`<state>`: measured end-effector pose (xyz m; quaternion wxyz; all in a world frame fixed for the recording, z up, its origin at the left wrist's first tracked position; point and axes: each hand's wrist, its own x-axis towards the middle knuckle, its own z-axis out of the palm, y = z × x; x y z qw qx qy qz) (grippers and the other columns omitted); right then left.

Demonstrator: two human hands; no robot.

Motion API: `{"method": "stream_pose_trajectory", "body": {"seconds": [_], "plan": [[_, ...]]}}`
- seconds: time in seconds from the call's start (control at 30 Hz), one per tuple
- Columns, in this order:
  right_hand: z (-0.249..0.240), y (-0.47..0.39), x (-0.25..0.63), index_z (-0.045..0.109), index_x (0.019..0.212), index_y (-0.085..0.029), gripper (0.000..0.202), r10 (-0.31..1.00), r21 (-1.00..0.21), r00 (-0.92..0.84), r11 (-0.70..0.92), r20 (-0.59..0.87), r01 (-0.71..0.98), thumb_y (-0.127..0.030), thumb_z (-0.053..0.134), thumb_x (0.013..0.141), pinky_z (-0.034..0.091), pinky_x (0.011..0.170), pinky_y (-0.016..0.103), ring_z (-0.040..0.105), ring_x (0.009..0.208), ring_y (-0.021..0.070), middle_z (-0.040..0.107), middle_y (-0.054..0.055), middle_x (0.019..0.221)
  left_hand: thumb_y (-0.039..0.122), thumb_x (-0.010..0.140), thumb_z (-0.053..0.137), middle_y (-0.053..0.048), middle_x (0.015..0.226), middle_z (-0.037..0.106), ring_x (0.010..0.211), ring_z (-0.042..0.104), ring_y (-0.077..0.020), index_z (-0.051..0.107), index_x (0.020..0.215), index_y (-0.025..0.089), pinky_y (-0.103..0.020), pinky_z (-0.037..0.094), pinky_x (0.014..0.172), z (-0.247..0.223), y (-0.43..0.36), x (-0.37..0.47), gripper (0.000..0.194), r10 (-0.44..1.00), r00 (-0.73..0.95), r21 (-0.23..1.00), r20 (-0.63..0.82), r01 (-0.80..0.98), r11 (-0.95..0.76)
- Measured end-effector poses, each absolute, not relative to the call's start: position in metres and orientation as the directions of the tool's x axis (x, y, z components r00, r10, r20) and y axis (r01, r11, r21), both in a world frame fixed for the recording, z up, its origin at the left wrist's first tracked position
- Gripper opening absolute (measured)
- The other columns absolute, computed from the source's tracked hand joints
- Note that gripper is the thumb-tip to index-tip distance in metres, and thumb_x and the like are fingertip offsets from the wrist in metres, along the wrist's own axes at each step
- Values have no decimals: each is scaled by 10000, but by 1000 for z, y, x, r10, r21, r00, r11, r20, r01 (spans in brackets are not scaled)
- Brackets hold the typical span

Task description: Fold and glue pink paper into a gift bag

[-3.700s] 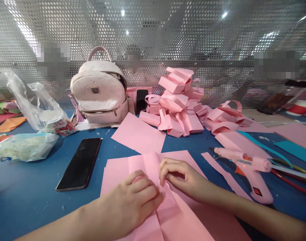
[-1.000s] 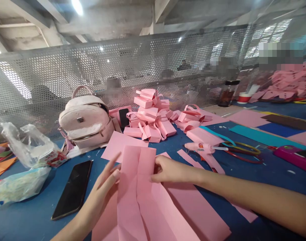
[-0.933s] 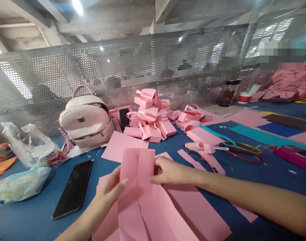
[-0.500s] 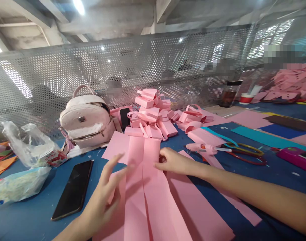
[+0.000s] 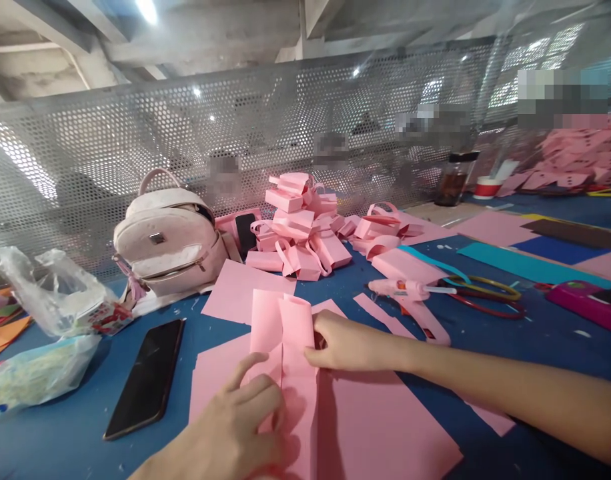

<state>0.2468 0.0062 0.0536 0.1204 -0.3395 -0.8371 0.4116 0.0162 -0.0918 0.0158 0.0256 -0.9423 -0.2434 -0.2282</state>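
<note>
A folded pink paper (image 5: 298, 327) with a centre seam stands over flat pink sheets (image 5: 385, 420) on the blue table. My right hand (image 5: 348, 340) pinches its right edge near the top, thumb in front. My left hand (image 5: 248, 413) is over the lower left part of the same paper, fingers curled and spread, not closed on anything visible. Its fingertips throw shadows on the paper. A pink glue gun (image 5: 410, 297) lies to the right of my right hand.
A black phone (image 5: 148, 377) and plastic bags (image 5: 50, 363) lie at left. Behind are a pale backpack (image 5: 170, 233), piled pink paper boxes (image 5: 300, 230) and a perforated metal screen (image 5: 280, 107). Scissors (image 5: 490, 293) and a magenta tool (image 5: 583, 303) lie at right.
My left hand has moved right and down over the folded paper. The paper's upper end has come nearer, and my right hand, still pinching it, sits slightly lower.
</note>
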Motion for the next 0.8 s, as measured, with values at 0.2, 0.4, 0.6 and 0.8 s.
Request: {"method": "stream_pose_trajectory", "body": {"seconds": [0.2, 0.4, 0.6, 0.8], "plan": [[58, 6, 249, 408, 646, -201, 129, 651, -763, -751, 426, -115, 486, -177, 517, 711, 270, 455, 214, 377, 531, 81, 430, -65, 593, 294, 913, 532, -44, 853, 574, 777, 515, -214, 584, 710, 212, -406, 481, 798, 56, -97, 20, 224, 659, 655, 69, 370, 688, -723], [68, 1, 252, 352, 566, -198, 214, 662, -744, -735, 418, -143, 521, -139, 524, 678, 215, 415, 223, 330, 476, 64, 377, -71, 533, 156, 821, 620, -51, 860, 635, 768, 589, -233, 628, 860, 198, -348, 464, 714, 78, -101, 13, 58, 827, 548, -173, 124, 833, -526], [70, -2, 257, 375, 557, -197, 194, 675, -757, -716, 370, -179, 538, -138, 530, 659, 217, 419, 215, 341, 467, 63, 375, -75, 509, 2, 853, 487, -36, 797, 666, 712, 642, -197, 645, 940, 202, -292, 416, 662, 95, -96, 12, 269, 938, 338, -247, -75, 905, -346], [68, -2, 262, 523, 727, -194, 58, 699, -814, -686, 270, -203, 515, -192, 558, 681, 403, 517, 180, 555, 598, 108, 594, -43, 641, 37, 885, 461, -50, 858, 691, 805, 675, -254, 673, 840, 205, -332, 415, 691, 121, -93, 15, 275, 982, 188, -263, -19, 947, -186]]}}
